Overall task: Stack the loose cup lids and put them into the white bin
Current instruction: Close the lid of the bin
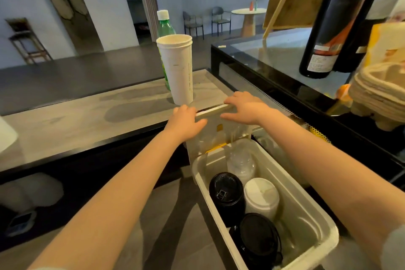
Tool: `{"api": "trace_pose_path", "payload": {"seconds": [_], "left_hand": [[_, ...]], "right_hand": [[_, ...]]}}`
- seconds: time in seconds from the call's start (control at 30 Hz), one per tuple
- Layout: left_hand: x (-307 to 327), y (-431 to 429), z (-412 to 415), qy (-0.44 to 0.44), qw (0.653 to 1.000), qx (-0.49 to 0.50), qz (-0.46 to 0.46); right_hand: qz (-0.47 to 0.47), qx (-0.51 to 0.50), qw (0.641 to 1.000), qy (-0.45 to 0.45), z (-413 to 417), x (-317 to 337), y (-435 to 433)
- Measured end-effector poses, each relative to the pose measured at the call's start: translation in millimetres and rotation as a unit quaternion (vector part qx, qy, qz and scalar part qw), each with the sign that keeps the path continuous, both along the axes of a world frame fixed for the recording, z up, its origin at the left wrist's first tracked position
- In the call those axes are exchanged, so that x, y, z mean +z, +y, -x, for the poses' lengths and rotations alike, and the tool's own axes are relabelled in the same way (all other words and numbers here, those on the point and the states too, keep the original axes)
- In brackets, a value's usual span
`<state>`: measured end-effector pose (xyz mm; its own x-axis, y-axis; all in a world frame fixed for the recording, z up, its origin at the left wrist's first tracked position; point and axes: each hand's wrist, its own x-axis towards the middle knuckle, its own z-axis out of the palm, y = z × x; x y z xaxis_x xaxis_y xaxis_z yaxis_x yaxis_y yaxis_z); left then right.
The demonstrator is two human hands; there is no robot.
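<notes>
hands: left hand and right hand both wrapped on a flat white-edged thing at frame centre, can't tell what | lids: black lid stacks, white lid stack and clear lid stack already in the white bin, lower right | relation: bin sits below the fingers toward the bottom of frame, its long axis running from the hands to lower right, right hand looks nearer I'd guess

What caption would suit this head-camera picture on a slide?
Both hands, left and right, grip a box above the white bin holding stacked black and white lids.
</notes>
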<state>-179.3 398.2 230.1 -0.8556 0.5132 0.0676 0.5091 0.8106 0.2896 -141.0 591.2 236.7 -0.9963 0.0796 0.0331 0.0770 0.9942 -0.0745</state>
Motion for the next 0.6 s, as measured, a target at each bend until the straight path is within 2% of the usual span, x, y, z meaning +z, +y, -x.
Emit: {"api": "trace_pose_path", "payload": {"seconds": [0.2, 0.33, 0.43, 0.6], "left_hand": [[8.8, 6.9, 1.5, -0.088, 0.996, 0.011, -0.023], [11.4, 12.0, -1.9, -0.165, 0.986, 0.024, -0.011], [13.4, 14.0, -6.4, -0.187, 0.98, 0.045, -0.055], [20.6, 8.3, -8.3, -0.172, 0.973, 0.062, -0.143]], "right_hand": [[0.089, 0.014, 0.994, -0.067, 3.4, 18.2, 3.4], [0.048, 0.018, 0.988, -0.144, 11.1, 21.5, -1.2], [0.043, 0.029, 0.99, -0.128, 14.5, 23.0, 0.6], [0.039, 0.029, 0.995, -0.081, 9.7, 30.2, -0.4]]}}
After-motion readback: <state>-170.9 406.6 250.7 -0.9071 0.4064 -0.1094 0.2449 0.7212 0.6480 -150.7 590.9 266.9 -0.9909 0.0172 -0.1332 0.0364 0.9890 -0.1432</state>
